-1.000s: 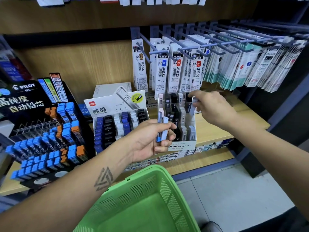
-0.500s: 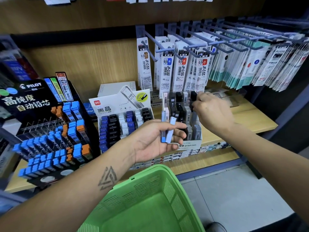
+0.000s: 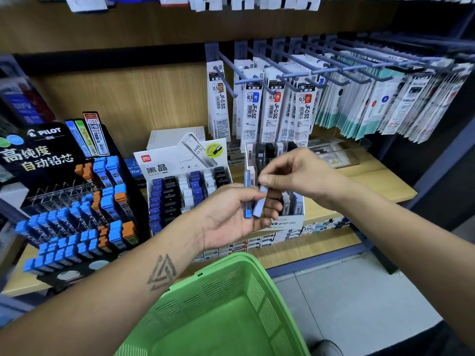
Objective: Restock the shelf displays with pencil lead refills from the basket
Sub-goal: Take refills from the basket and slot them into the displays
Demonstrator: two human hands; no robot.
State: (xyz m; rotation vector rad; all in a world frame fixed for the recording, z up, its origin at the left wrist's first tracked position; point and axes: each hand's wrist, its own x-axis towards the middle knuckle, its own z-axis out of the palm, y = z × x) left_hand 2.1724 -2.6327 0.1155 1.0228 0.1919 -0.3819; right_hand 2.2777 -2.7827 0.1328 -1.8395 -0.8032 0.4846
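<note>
From the head view, I am holding two lead refill cases in my left hand (image 3: 231, 214), a blue refill (image 3: 247, 199) and a pale refill (image 3: 260, 202), just in front of the white display box (image 3: 288, 222). My right hand (image 3: 298, 173) is pinching the pale one's top, I think. A weak pinch could be spilling both into the green basket (image 3: 231, 268) below. The box's slots are looking crowded; open room lies toward me.
</note>
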